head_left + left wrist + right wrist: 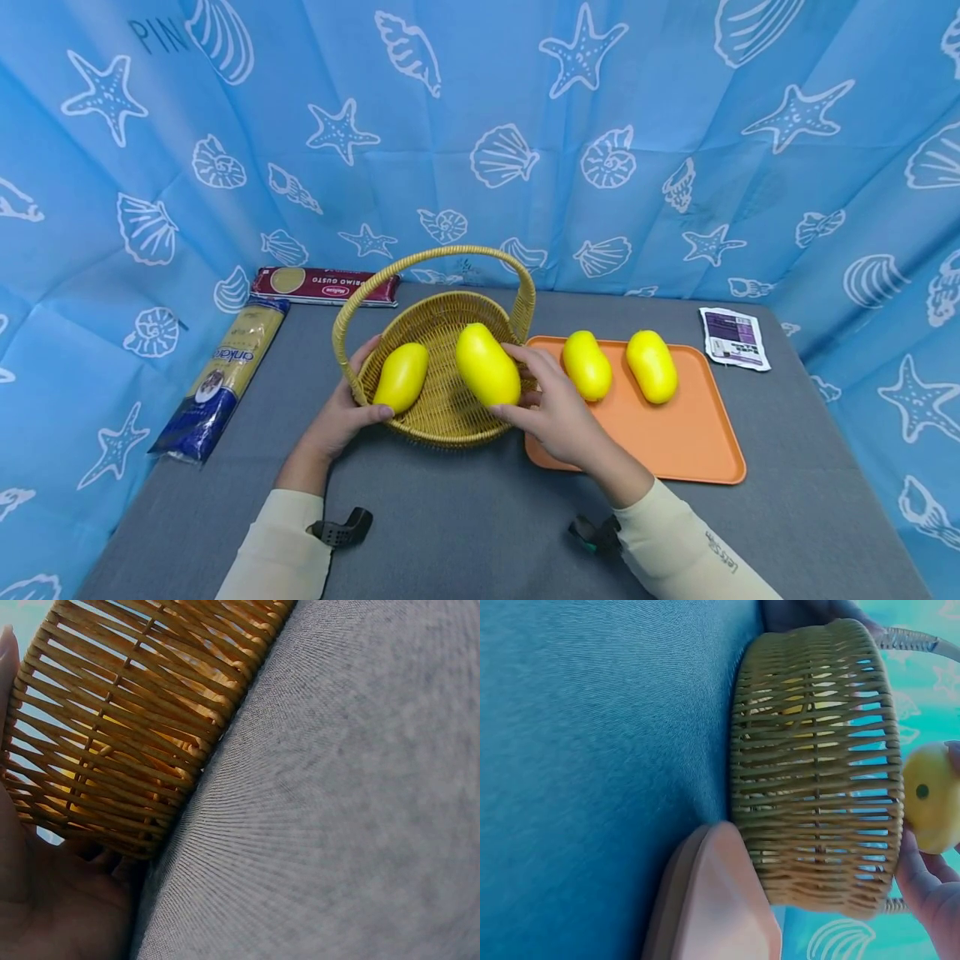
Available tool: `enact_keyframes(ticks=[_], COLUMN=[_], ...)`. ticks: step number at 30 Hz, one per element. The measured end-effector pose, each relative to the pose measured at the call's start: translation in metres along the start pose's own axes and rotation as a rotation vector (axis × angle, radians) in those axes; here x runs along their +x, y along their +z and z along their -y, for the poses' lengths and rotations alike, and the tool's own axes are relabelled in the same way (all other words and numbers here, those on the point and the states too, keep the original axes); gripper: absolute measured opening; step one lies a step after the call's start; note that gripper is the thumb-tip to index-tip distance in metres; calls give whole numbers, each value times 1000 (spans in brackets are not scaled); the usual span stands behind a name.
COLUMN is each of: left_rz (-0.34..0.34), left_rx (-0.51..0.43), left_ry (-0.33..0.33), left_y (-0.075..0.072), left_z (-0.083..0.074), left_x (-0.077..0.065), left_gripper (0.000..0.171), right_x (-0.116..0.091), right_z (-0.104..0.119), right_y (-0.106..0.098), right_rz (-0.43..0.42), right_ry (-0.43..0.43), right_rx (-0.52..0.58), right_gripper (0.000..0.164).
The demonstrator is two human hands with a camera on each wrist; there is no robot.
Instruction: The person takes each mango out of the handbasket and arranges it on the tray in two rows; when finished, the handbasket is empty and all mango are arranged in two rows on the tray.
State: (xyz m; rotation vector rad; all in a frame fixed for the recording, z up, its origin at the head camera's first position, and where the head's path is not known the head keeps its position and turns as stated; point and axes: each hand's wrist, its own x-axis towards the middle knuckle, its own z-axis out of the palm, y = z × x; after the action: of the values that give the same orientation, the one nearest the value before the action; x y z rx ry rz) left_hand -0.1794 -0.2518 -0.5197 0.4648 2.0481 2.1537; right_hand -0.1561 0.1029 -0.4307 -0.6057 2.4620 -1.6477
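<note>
The right hand (558, 408) holds a yellow mango (487, 364) between thumb and fingers, spread only to the fruit's width; the right wrist view places this fruit above the rim of the wicker basket (450, 435), over its right half. The held mango lies left of the right hand, the nearer of the two, its long axis slanting from far left to near right. The left hand (347, 412) grips the basket's left wall, beside a second mango (402, 377) within. An orange tray (675, 442) bearing two further mangoes (652, 367) lies just right on the grey table (450, 525), backed by a blue curtain (487, 100).
</note>
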Motion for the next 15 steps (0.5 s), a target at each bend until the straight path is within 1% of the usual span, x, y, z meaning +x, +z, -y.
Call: enact_keyframes(ticks=[5,11,15], left_rz=[4,8,2], left_rx=[0,-4,0], left_ry=[-3,-2,-3], left_y=[0,-1,0], left_z=[0,0,0], left_x=[0,-1,-1], left_gripper=[105,104,105], right_x=[-13,-26,-34], right_z=[-2,-8,-13], right_y=[-8,-16,-21], right_rz=[-27,-34,-42], right_ry=[9,38,33], right_rx=[20,15,21], right_gripper=[81,83,81])
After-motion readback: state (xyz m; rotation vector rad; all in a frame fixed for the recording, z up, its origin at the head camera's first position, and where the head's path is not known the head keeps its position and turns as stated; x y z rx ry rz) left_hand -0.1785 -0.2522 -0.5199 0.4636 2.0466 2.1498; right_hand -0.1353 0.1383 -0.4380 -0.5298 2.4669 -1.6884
